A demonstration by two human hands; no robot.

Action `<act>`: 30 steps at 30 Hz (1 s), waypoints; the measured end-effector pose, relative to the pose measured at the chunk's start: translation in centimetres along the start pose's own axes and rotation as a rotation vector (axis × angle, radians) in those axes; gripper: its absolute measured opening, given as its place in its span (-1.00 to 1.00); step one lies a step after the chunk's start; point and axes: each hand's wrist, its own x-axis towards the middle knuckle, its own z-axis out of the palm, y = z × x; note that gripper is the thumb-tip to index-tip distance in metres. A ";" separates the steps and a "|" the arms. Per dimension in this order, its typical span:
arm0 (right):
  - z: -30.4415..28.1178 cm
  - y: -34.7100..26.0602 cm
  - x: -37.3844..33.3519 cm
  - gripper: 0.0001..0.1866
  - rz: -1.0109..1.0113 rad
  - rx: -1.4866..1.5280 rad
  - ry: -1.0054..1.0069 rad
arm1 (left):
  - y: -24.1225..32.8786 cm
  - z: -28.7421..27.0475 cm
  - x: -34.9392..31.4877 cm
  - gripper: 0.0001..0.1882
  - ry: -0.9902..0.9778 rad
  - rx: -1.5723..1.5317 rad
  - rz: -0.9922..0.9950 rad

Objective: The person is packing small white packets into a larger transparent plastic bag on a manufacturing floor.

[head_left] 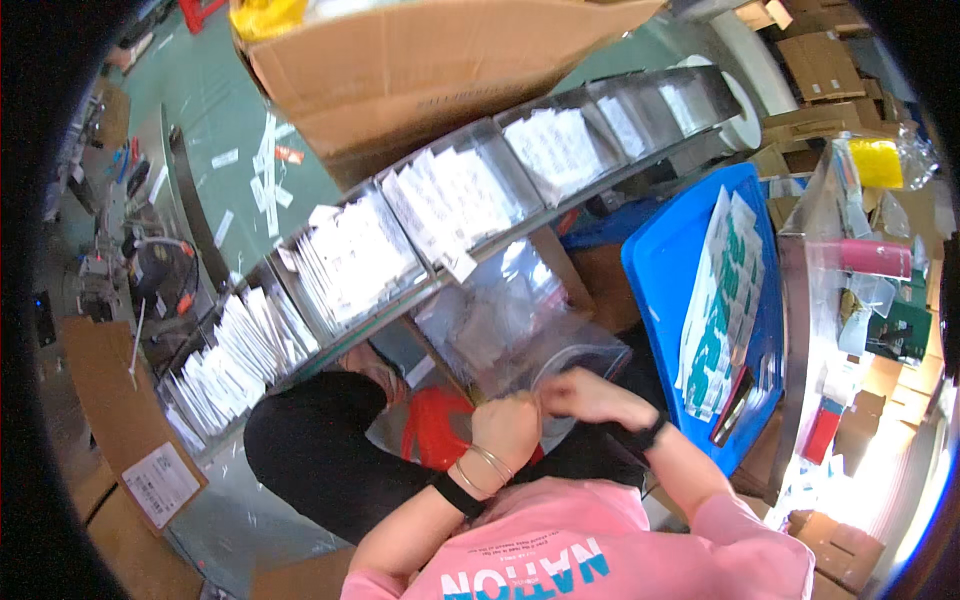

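Observation:
In front of my lap is a large clear plastic bag [497, 318], with smaller pale contents showing dimly through it. My left hand [507, 432] is closed at the bag's near edge, its fingertips pressed together there. Close beside it, my right hand [590, 396] pinches the same edge, where the plastic bunches up. The two hands almost touch. What exactly lies between the fingertips is too small to make out.
Beyond the bag runs a curved row of dark bins [490, 165] filled with white paper packets [348, 262]. A big cardboard box [420, 75] stands behind them. To the right leans a blue tray [655, 235] holding green-and-white sheets [722, 300]. Red plastic [437, 428] lies below my hands.

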 end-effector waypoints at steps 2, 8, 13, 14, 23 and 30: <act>-2.7 -4.1 -5.0 -0.70 -0.075 0.253 0.091 | 1.0 -0.2 0.3 -0.71 -0.076 0.017 -0.050; -16.8 -9.8 0.5 -0.42 -0.267 0.221 0.975 | 1.5 0.3 -0.3 -0.63 -0.045 0.017 0.059; -23.8 -10.6 7.9 -0.10 -0.003 0.002 0.831 | 1.4 0.4 -0.3 -0.60 -0.088 -0.017 0.010; -24.5 -10.2 8.8 -0.13 0.088 -0.019 0.843 | 1.4 0.5 -0.3 -0.59 -0.095 -0.019 0.008; -23.4 -11.7 11.8 -0.02 0.207 -0.088 0.787 | 0.9 0.5 -0.7 -0.60 -0.125 -0.047 -0.025; -23.7 -12.3 9.9 -0.09 0.070 0.005 0.725 | 1.5 0.4 0.1 -0.67 -0.225 -0.050 0.019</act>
